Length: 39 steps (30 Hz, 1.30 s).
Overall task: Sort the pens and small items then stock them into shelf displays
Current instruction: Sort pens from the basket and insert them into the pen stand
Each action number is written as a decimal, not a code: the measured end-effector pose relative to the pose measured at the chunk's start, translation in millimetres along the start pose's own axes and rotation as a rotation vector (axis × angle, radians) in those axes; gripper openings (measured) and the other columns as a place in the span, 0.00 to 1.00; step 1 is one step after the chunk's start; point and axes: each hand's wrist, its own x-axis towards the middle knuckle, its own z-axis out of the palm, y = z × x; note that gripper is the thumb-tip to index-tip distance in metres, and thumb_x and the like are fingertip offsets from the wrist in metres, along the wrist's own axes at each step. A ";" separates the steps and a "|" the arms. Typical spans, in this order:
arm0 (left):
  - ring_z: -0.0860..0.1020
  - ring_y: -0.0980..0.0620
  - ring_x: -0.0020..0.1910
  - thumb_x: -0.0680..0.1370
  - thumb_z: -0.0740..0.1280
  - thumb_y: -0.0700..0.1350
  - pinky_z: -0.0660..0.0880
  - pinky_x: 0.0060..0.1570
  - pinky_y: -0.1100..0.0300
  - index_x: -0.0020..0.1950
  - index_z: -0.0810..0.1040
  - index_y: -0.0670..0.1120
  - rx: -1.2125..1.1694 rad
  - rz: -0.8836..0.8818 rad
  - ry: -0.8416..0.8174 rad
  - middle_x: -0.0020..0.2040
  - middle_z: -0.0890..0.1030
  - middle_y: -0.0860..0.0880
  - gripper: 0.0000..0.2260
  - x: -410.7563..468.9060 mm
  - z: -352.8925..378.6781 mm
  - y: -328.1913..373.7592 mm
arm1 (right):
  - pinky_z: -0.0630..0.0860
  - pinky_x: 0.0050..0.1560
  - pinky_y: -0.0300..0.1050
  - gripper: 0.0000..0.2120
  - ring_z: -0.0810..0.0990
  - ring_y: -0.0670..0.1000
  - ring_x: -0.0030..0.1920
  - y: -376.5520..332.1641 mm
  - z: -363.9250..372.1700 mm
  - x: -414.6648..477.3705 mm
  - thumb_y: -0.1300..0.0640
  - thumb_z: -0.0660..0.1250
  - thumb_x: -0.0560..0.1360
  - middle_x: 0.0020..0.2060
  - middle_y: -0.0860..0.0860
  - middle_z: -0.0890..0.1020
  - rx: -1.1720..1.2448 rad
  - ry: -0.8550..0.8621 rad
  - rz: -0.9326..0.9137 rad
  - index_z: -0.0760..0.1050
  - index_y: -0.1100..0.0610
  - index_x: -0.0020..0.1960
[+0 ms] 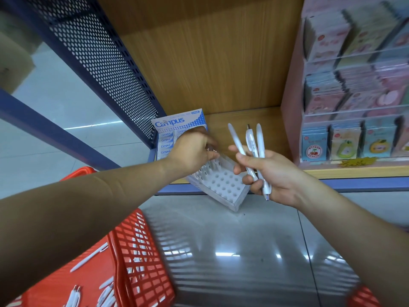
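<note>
Stocking looks early, by my read. My right hand grips 3 white pens in a curled fist, tips fanned up toward the shelf. My left hand is curled down over the back rows of the white pen tray. Its fingertips are hidden, so I cannot tell whether it pinches a pen or only steadies the tray. The tray sits skewed at the shelf's front edge, 1 corner hanging out over the floor. Nearly every hole I can see is empty. A few back slots look filled, unclear. More loose pens lie in the red basket at lower left. The Campus box stands just behind the left hand, and the pink display to the right looks full. Left to do: fill the tray and square it on the shelf.
</note>
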 end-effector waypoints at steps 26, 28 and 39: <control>0.80 0.48 0.42 0.75 0.70 0.38 0.77 0.49 0.54 0.50 0.79 0.38 -0.850 -0.259 -0.402 0.42 0.83 0.41 0.05 -31.9 -35.7 25.6 | 0.60 0.20 0.31 0.06 0.67 0.42 0.28 -7.9 -3.1 1.8 0.66 0.68 0.72 0.38 0.51 0.81 0.265 0.046 -0.193 0.77 0.59 0.48; 0.79 0.51 0.39 0.76 0.68 0.40 0.77 0.42 0.59 0.52 0.79 0.40 -0.901 -0.270 -0.284 0.42 0.82 0.43 0.06 -27.1 -41.6 28.5 | 0.59 0.20 0.31 0.09 0.66 0.43 0.28 -6.3 -1.6 1.2 0.66 0.68 0.72 0.37 0.52 0.82 0.233 0.009 -0.175 0.76 0.59 0.52; 0.80 0.51 0.36 0.73 0.71 0.38 0.81 0.43 0.58 0.46 0.82 0.38 -0.731 -0.175 -0.259 0.37 0.81 0.41 0.04 -16.3 -66.5 32.3 | 0.56 0.21 0.33 0.14 0.63 0.44 0.28 1.0 5.4 1.7 0.62 0.73 0.66 0.33 0.52 0.76 -0.043 -0.006 -0.115 0.81 0.60 0.51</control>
